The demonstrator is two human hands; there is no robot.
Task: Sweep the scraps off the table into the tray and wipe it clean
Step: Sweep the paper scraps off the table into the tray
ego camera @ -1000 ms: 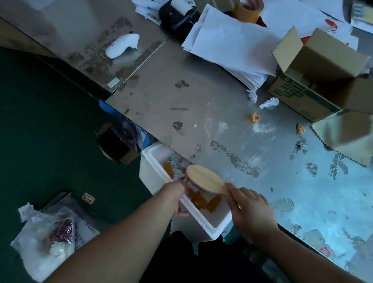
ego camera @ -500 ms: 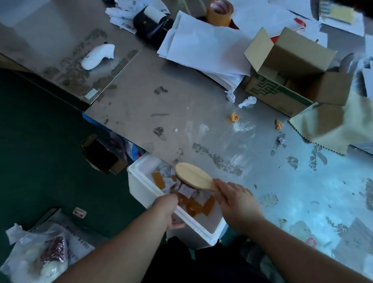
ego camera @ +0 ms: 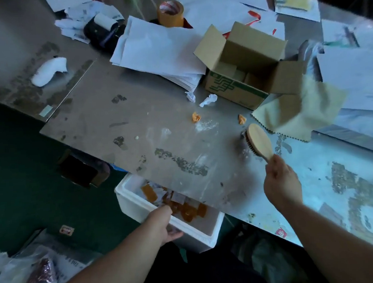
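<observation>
At the lower centre of the frame, the left hand (ego camera: 162,223) is gripping the near rim of a white foam tray (ego camera: 198,240), fingers curling inside, thumb outside. The tray is sitting partly under the edge of the stained grey metal table (ego camera: 104,116) and is holding orange and white paper pieces (ego camera: 188,210). At centre right, the right hand (ego camera: 281,183) is clasping the handle of an oval wooden brush (ego camera: 259,141), tilting it with bristles facing left. Two crumpled orange scraps (ego camera: 196,117) are lying on the table just above it, near a pale yellow zigzag-edged cloth (ego camera: 300,111) and an open cardboard box (ego camera: 243,88).
</observation>
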